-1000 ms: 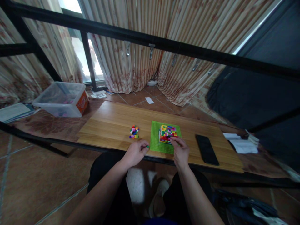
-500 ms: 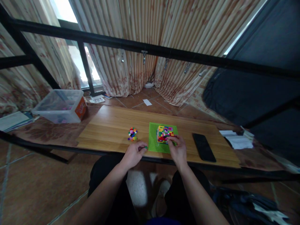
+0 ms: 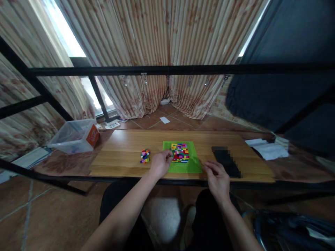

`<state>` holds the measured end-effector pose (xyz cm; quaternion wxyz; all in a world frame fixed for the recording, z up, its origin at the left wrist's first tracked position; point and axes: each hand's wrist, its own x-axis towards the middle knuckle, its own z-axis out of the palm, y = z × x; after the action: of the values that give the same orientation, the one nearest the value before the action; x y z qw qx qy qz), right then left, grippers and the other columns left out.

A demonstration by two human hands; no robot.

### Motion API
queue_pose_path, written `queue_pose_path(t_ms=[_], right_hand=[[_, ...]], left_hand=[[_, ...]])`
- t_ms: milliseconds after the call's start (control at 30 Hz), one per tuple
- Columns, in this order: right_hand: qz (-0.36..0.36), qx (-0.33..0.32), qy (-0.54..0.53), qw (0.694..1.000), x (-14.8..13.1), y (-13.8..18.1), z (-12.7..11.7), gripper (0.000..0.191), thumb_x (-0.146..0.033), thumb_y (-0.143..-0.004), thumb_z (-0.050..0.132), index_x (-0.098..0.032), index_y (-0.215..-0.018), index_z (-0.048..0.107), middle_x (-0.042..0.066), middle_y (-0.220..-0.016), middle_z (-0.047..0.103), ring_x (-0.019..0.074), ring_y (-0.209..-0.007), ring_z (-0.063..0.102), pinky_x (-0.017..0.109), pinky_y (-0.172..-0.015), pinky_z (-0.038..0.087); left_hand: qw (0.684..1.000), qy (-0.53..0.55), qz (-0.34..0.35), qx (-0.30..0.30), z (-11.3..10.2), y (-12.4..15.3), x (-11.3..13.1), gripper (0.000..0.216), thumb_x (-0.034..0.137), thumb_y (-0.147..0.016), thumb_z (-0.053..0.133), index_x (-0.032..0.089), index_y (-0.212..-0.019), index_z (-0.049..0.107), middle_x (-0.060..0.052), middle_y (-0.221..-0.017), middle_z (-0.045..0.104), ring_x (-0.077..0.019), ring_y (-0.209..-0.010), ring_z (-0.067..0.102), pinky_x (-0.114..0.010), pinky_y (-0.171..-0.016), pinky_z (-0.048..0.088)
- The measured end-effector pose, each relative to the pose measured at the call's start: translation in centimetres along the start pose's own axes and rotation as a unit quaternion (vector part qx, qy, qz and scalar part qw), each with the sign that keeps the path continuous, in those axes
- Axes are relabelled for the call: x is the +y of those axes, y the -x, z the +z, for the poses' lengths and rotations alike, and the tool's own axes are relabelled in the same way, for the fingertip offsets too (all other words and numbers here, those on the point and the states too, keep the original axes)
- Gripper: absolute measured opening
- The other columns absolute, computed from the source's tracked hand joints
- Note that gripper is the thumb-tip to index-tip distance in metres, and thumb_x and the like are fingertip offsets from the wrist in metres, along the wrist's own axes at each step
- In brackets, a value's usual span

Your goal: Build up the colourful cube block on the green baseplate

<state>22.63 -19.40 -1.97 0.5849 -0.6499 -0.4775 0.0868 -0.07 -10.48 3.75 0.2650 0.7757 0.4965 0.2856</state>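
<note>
A block of many-coloured toy bricks [image 3: 180,152] stands on a green studded baseplate [image 3: 193,164]. My left hand [image 3: 160,164] is at the block's left side, thumb and fingertips pinched on a small dark green brick, partly hidden by the fingers. To the right of the baseplate, near its edge, my right hand [image 3: 218,177] hovers with curled fingers and thumb a little apart, and nothing shows between them. A small pile of loose coloured bricks [image 3: 144,156] lies on the table left of the baseplate.
Both lie on a wooden tabletop [image 3: 117,150]. A black phone [image 3: 226,162], partly pixelated, lies beyond my right hand. At far left is a clear plastic bin [image 3: 75,139]; white papers [image 3: 269,149] lie at right. A black metal bar [image 3: 167,70] crosses above the table.
My left hand has moved right and forward with the green brick, to the brick block's left side. My right hand has drawn back from the block to the right. The view has tilted and shifted.
</note>
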Motion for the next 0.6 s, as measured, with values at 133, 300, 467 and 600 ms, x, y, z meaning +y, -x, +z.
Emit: queue_pose_path(t_ms=[133, 300, 467, 600], right_hand=[[-0.006, 0.003, -0.010, 1.000, 0.3, -1.1, -0.4, 0.024, -0.038, -0.082, 0.059, -0.020, -0.086, 0.074, 0.011, -0.105, 0.066, 0.0249, -0.100, 0.063, 0.044, -0.090, 0.049], [-0.029, -0.019, -0.025, 0.999, -1.1, -4.0, 0.3, 0.023, -0.036, -0.082, 0.058, -0.020, -0.085, 0.074, 0.010, -0.102, 0.068, 0.0248, -0.099, 0.063, 0.043, -0.089, 0.049], [-0.039, -0.089, -0.048, 0.994, -2.6, -6.6, 2.1, 0.024, -0.036, -0.082, 0.056, -0.021, -0.082, 0.074, 0.009, -0.093, 0.069, 0.0237, -0.090, 0.064, 0.040, -0.083, 0.050], [-0.034, -0.148, -0.062, 0.986, -3.0, -7.3, 4.5, 0.027, -0.039, -0.083, 0.054, -0.020, -0.087, 0.073, 0.009, -0.094, 0.068, 0.0217, -0.084, 0.064, 0.037, -0.077, 0.051]], left_hand=[[0.997, -0.069, 0.011, 0.011, 0.8, -0.9, 0.3, 0.015, 0.016, -0.083, 0.057, 0.022, -0.092, 0.068, -0.003, -0.093, 0.070, -0.0169, -0.081, 0.064, -0.027, -0.075, 0.047], [0.995, -0.094, 0.017, 0.041, 1.7, -1.3, 0.2, 0.016, 0.018, -0.083, 0.059, 0.022, -0.093, 0.070, -0.004, -0.097, 0.068, -0.0160, -0.080, 0.062, -0.026, -0.074, 0.047], [0.997, -0.053, 0.002, 0.063, 2.3, -1.7, 0.7, 0.015, 0.014, -0.078, 0.061, 0.022, -0.086, 0.071, -0.003, -0.093, 0.065, -0.0135, -0.074, 0.059, -0.025, -0.070, 0.045], [0.995, 0.032, -0.054, 0.073, 2.7, -2.3, 0.3, 0.010, 0.010, -0.070, 0.065, 0.018, -0.076, 0.068, 0.000, -0.080, 0.062, -0.0105, -0.062, 0.054, -0.023, -0.061, 0.042]])
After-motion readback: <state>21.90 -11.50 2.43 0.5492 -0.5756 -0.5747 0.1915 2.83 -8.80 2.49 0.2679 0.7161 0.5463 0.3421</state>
